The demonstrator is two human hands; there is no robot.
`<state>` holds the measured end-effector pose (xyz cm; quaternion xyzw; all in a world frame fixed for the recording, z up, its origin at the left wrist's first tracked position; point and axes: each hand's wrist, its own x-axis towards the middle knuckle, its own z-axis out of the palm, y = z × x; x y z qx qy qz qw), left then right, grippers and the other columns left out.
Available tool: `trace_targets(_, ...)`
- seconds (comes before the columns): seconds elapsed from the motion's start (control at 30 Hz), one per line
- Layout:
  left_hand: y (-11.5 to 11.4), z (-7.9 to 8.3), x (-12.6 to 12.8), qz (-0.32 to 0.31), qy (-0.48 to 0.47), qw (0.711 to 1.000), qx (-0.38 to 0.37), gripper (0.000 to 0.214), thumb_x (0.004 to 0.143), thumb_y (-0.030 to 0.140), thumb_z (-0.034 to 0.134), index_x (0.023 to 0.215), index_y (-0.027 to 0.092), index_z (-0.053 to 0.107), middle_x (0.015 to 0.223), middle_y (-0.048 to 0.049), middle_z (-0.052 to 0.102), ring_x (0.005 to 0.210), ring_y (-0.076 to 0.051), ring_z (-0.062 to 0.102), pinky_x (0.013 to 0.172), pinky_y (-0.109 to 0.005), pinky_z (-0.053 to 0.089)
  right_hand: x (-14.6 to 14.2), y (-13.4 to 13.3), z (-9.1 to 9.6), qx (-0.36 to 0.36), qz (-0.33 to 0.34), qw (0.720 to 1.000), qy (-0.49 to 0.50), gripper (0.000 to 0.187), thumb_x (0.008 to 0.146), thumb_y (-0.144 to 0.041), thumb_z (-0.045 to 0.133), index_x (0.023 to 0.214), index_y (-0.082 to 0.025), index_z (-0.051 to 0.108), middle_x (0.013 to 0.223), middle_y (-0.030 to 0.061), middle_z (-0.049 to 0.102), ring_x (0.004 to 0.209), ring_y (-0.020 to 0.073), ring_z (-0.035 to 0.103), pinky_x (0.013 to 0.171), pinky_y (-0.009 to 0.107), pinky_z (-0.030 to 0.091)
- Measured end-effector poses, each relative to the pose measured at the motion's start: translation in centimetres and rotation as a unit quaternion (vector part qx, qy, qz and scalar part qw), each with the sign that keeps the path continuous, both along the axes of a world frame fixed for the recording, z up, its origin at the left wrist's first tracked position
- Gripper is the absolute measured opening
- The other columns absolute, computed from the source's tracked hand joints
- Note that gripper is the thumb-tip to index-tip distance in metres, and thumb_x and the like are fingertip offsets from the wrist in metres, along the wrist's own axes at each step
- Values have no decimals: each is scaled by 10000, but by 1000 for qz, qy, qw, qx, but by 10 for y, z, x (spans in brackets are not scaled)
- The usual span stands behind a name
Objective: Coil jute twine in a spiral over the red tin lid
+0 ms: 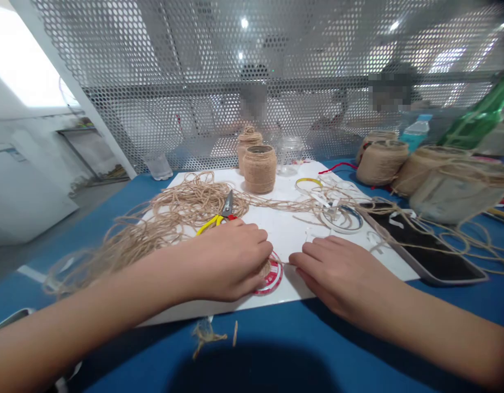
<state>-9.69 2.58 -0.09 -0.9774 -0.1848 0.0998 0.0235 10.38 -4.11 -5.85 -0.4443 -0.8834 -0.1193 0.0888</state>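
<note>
My left hand [239, 259] is curled over a round red-and-white disc [274, 278], fingers closed down on it. A small coil of jute twine [265, 269] shows on the disc, partly hidden under those fingers. A short stretch of twine runs from the disc toward my right hand [334, 270], whose fingers are pinched together at its end. Scissors [221, 213] with yellow and red handles lie just beyond my left hand, blades pointing away. Beside them spreads a large tangled heap of jute twine [182, 204].
Twine-wrapped jars [260, 170] and a clear glass jar [291, 155] stand at the back. Tape rolls [342, 218] and a phone [424, 240] lie right, near more wrapped jars [382, 164] and a green bottle [477, 120]. A perforated metal screen [186, 98] closes the far side.
</note>
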Motion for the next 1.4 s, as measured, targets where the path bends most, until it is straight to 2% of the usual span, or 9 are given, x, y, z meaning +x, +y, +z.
trace_targets(0.1, -1, 3, -2, 14, 7, 1000, -26, 168, 837, 310, 553, 834, 144, 574, 838, -64, 584, 724, -178, 516, 629, -274, 396, 1, -4, 0, 8, 8, 1000, 6, 165, 855, -145, 458, 892, -180, 614, 739, 25, 570, 681, 189, 495, 634, 327, 287)
trace_targets(0.27, 0, 0, -2, 31, -9, 998, -56, 180, 898, 241, 433, 835, 141, 569, 822, -63, 586, 698, -162, 521, 625, -265, 407, 3, -6, 5, 11, 4, 1000, 22, 165, 840, -132, 462, 893, -166, 615, 750, 37, 573, 689, 186, 501, 626, 319, 294)
trace_targets(0.4, 0, -9, -3, 42, -34, 998, -43, 190, 901, 251, 430, 819, 141, 562, 803, -62, 594, 679, -159, 530, 613, -263, 402, 5, -7, 8, 14, 7, 1000, 20, 177, 842, -131, 460, 917, -162, 617, 760, 42, 578, 699, 189, 508, 629, 318, 305)
trace_targets(0.57, -3, -20, -2, 82, -68, 994, -40, 201, 915, 256, 398, 815, 157, 541, 774, -47, 601, 635, -155, 540, 570, -258, 386, 7, -5, 8, 18, -29, 999, 15, 159, 838, -143, 470, 894, -169, 616, 764, 43, 575, 720, 198, 512, 654, 325, 322)
trace_targets(0.77, -14, -15, 7, 168, -15, 985, -24, 189, 901, 236, 423, 798, 147, 555, 790, -66, 615, 685, -185, 556, 599, -282, 388, 8, -6, 8, 6, -30, 999, 20, 158, 836, -144, 468, 891, -173, 613, 769, 39, 573, 721, 193, 515, 650, 321, 327)
trace_targets(0.93, -13, -4, 0, 84, -27, 996, -30, 212, 915, 256, 412, 821, 139, 561, 838, -76, 598, 712, -166, 541, 617, -261, 408, 9, -7, 6, 8, -27, 999, 23, 161, 840, -148, 465, 885, -172, 618, 759, 39, 573, 711, 191, 512, 641, 318, 323)
trace_targets(1.03, -11, 1, -3, 57, 11, 997, -53, 131, 877, 164, 442, 836, 137, 564, 841, -72, 596, 714, -160, 540, 626, -252, 419, 9, -6, 6, 9, -24, 999, 22, 173, 841, -145, 460, 895, -173, 622, 757, 40, 576, 713, 192, 513, 646, 319, 321)
trace_targets(1.17, -8, 1, -2, 61, 9, 996, -66, 113, 834, 98, 463, 828, 137, 569, 825, -64, 596, 711, -160, 540, 623, -251, 420, 9, -5, 7, 16, -17, 999, 29, 185, 845, -143, 451, 905, -174, 623, 747, 37, 572, 701, 189, 505, 635, 319, 314)
trace_targets(1.4, -3, -3, -6, 78, -35, 992, -89, 170, 895, 187, 426, 840, 149, 582, 797, -48, 587, 685, -154, 541, 591, -249, 392, 9, -7, 9, 17, -6, 999, 33, 172, 842, -146, 449, 867, -175, 617, 739, 33, 551, 681, 186, 475, 619, 319, 306)
